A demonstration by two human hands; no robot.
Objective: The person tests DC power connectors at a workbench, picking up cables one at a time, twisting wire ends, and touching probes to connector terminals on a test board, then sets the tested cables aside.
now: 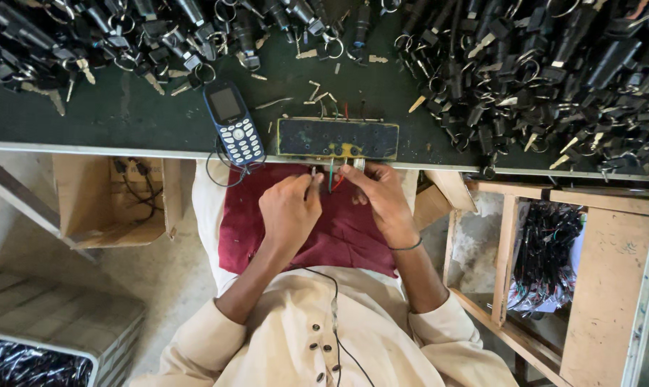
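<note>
My left hand (290,210) and my right hand (380,195) are close together over a dark red cloth (339,236) on my lap, just below the table edge. Between the fingertips they pinch thin red and green wires (333,179) and a small metal part; what exactly each finger grips is too small to tell. Right above the hands, a worn rectangular block (337,138) with holes and a yellow patch lies on the dark table (123,118), with short wires sticking up behind it.
A blue keypad phone (233,123) lies left of the block, its cable hanging over the edge. Heaps of black lock parts with keys (539,72) cover the table's back and right. A cardboard box (113,201) sits lower left, a wooden crate with wire bundles (546,258) at right.
</note>
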